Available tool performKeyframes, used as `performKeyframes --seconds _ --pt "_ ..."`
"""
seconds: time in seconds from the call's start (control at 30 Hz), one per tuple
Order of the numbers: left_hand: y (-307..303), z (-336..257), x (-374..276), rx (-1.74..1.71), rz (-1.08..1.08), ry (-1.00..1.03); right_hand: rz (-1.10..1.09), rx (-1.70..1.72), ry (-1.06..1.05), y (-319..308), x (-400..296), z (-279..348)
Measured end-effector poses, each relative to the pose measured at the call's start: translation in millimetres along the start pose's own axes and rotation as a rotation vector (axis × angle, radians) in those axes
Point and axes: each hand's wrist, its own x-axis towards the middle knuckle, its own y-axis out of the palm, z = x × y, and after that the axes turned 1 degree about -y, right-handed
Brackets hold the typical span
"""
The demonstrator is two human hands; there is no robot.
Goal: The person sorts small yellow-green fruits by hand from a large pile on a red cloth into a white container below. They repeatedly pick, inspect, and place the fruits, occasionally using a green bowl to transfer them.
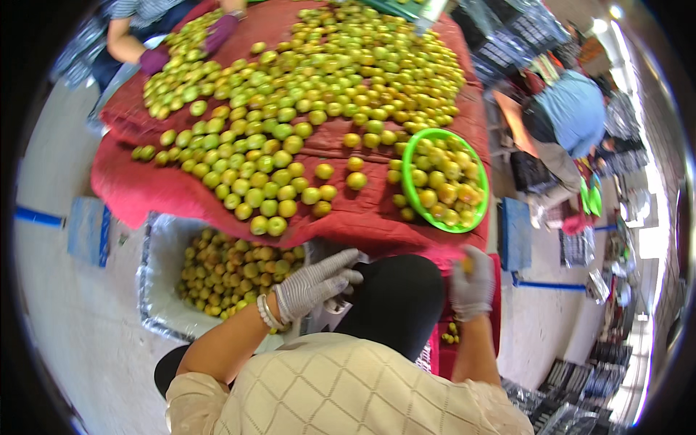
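Observation:
Many round yellow-green fruits (261, 157) lie spread over a table with a red cloth (337, 136). My left hand (318, 285), in a striped grey glove, hovers above the right edge of a lined crate (157, 288) of fruits, fingers apart and nothing seen in them. My right hand (472, 285), gloved and blurred by motion, is near the table's front edge with an orange-yellow fruit (467, 265) at its fingers. Just beyond it, a bright green basket (409, 185) heaped with fruits rests tilted on the cloth. Below my right hand, several small fruits (450, 333) show in a red container.
Across the table at upper left, another person's purple-gloved hands (187, 46) touch the fruits. Blue blocks (516, 234) stand on the floor at both sides. A person in a blue shirt (571, 111) bends at right, among wrapped black crates (522, 32).

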Motion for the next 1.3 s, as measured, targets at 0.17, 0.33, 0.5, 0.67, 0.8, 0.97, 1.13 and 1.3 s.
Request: performKeyframes --seconds 0.17,0.33,0.5,0.67,0.8,0.97,1.13,1.3 --pt "-91 -3 -36 0.267 -0.481 0.295 0.419 -0.756 0.413 -45 -40 -110" --pt "-169 -58 -58 1.164 -0.957 0.192 0.286 -0.133 -0.228 33 46 31" --pt "-275 -86 -49 1.611 -1.182 -0.041 1.006 -0.261 -0.013 156 116 139" --pt "-324 -114 -11 1.457 -1.231 -0.358 0.935 -0.150 0.126 243 130 146" --pt "-328 -110 11 1.548 -1.087 -0.446 0.855 -0.062 0.011 272 107 192" --pt "-308 -99 24 1.513 -1.007 -0.403 0.972 -0.139 -0.135 270 100 234" --pt "-294 -96 21 1.459 -1.034 -0.368 0.828 -0.280 -0.362 260 122 254" --pt "-298 -97 23 1.532 -1.013 -0.301 0.669 -0.159 -0.771 304 124 277"
